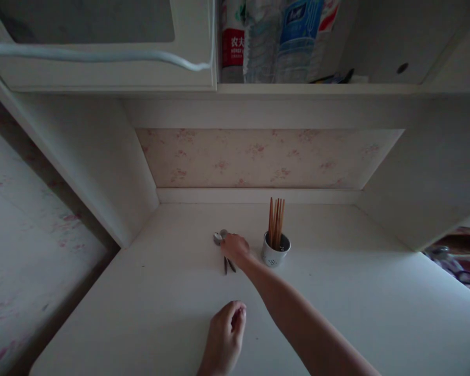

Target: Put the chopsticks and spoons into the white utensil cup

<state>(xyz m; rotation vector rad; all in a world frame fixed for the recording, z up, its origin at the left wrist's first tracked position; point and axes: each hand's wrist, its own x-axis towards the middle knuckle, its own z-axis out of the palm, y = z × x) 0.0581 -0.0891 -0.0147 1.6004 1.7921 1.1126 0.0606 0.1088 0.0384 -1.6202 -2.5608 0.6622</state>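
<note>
Two metal spoons (218,238) lie side by side on the white tabletop, bowls facing away from me and dark handle ends toward me. My right hand (236,247) reaches over them with its fingers closed at a spoon; the hand covers the middle of the spoons. To the right of that hand stands a white cup with small holes (273,257), holding several wooden chopsticks (276,224) upright. Nearer to me, my left hand (227,329) is curled into a loose fist just above the table, with nothing visible in it.
Above the back of the tabletop (172,292) runs a shelf (317,90) with several plastic bottles (262,42). A cabinet door with a pale handle (102,54) hangs at the upper left. Side panels bound the table left and right, and flowered wallpaper (254,156) covers the back.
</note>
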